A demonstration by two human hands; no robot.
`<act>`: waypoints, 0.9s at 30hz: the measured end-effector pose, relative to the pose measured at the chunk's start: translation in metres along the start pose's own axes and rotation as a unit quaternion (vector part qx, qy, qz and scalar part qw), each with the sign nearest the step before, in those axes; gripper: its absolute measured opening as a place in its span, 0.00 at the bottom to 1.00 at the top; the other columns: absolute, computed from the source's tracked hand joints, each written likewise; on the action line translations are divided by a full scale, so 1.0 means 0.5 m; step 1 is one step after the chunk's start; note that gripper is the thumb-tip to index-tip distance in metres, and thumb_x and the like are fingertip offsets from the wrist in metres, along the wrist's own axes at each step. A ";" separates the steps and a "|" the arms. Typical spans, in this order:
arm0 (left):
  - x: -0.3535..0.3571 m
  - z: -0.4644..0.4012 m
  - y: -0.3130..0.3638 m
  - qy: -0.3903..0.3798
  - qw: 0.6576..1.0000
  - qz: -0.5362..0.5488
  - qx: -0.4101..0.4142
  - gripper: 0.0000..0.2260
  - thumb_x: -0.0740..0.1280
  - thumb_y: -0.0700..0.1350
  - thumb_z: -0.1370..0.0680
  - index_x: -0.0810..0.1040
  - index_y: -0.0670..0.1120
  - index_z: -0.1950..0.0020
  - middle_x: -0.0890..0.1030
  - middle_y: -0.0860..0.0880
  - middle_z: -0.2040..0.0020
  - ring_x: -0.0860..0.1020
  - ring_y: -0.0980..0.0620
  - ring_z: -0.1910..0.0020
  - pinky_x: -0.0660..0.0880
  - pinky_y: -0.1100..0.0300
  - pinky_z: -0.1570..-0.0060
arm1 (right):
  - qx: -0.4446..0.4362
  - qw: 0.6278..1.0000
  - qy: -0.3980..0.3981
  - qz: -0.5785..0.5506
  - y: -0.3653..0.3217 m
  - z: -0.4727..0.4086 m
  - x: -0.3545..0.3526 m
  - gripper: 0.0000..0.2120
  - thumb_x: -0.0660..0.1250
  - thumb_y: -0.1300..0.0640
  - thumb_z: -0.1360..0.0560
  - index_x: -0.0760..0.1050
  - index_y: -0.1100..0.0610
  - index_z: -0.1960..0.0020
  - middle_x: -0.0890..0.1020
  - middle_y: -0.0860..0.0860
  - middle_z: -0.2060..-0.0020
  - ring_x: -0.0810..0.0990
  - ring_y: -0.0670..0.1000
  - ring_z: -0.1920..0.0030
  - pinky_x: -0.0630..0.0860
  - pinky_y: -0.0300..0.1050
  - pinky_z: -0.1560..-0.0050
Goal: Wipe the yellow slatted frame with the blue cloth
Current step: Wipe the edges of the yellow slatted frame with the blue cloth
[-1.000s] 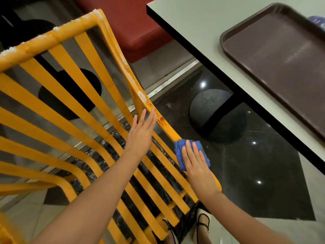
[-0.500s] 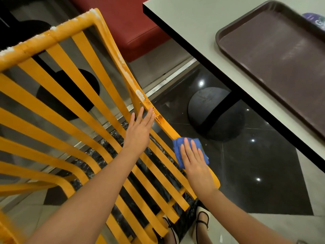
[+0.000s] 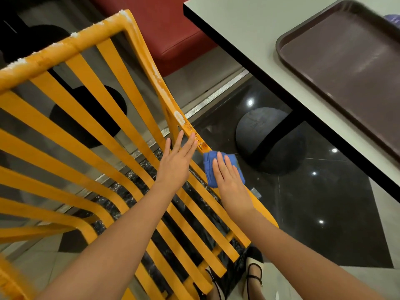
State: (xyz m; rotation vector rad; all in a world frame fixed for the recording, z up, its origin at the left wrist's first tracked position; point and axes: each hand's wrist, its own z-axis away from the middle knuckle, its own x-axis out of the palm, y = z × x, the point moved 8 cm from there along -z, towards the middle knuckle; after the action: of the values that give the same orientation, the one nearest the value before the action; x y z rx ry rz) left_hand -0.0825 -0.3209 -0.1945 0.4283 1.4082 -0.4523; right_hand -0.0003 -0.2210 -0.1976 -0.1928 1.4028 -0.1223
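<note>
The yellow slatted frame (image 3: 91,118) fills the left and middle of the head view, tilted, with white and brown grime along its top and right rails. My right hand (image 3: 227,176) lies flat on the folded blue cloth (image 3: 211,167), pressing it on the right rail just below a brown stain. My left hand (image 3: 177,161) rests open and flat on the slats beside that rail, fingertips touching it.
A grey table (image 3: 249,35) with a black edge stands at the right, carrying a dark brown tray (image 3: 346,61). Its round black base (image 3: 259,131) sits on the glossy dark floor. A red seat (image 3: 173,29) is behind the frame. Feet in sandals (image 3: 253,276) show below.
My right hand has slid the blue cloth up the right rail toward the brown stain. My left hand has stayed flat on the slats.
</note>
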 end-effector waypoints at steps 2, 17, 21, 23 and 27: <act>-0.003 -0.001 -0.004 0.000 1.000 -0.013 0.005 0.31 0.58 0.40 0.21 0.44 0.48 0.24 0.41 0.48 0.23 0.38 0.44 0.25 0.38 0.42 0.30 | 0.015 1.000 -0.002 -0.011 0.017 0.027 -0.001 0.46 0.73 0.75 0.41 0.56 0.64 0.28 0.64 0.62 0.29 0.57 0.59 0.29 0.57 0.52 0.33; -0.013 -0.015 -0.040 0.006 1.000 -0.025 -0.016 0.31 0.58 0.41 0.22 0.44 0.45 0.24 0.42 0.46 0.23 0.41 0.47 0.25 0.40 0.42 0.29 | 0.003 0.999 0.002 -0.038 -0.010 -0.034 0.001 0.42 0.64 0.75 0.31 0.43 0.61 0.26 0.48 0.59 0.25 0.47 0.58 0.25 0.47 0.50 0.28; -0.009 -0.017 -0.045 0.031 0.999 -0.013 -0.002 0.28 0.60 0.44 0.22 0.51 0.44 0.24 0.49 0.46 0.23 0.47 0.46 0.24 0.45 0.44 0.29 | 0.011 0.999 -0.036 -0.037 -0.004 -0.033 0.001 0.39 0.56 0.72 0.24 0.31 0.57 0.28 0.35 0.54 0.26 0.31 0.53 0.29 0.35 0.46 0.30; -0.007 -0.021 -0.047 0.042 0.999 -0.010 -0.001 0.25 0.59 0.46 0.21 0.57 0.44 0.26 0.55 0.46 0.24 0.52 0.46 0.25 0.49 0.45 0.29 | 0.022 0.999 -0.028 -0.035 -0.012 -0.059 -0.001 0.38 0.57 0.71 0.24 0.34 0.58 0.25 0.37 0.55 0.24 0.34 0.54 0.26 0.35 0.45 0.30; -0.029 -0.025 -0.051 0.088 0.996 0.022 0.000 0.21 0.52 0.48 0.20 0.65 0.43 0.29 0.63 0.45 0.26 0.57 0.46 0.26 0.52 0.44 0.30 | 0.021 0.999 -0.015 -0.045 -0.025 -0.089 -0.003 0.38 0.58 0.70 0.24 0.37 0.59 0.24 0.39 0.56 0.24 0.39 0.56 0.24 0.37 0.46 0.29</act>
State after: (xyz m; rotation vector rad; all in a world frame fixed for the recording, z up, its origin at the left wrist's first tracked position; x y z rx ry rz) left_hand -0.1083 -0.3347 -0.1820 0.5087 1.5646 -0.3857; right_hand -0.0441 -0.2357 -0.2004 -0.2229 1.3617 -0.2219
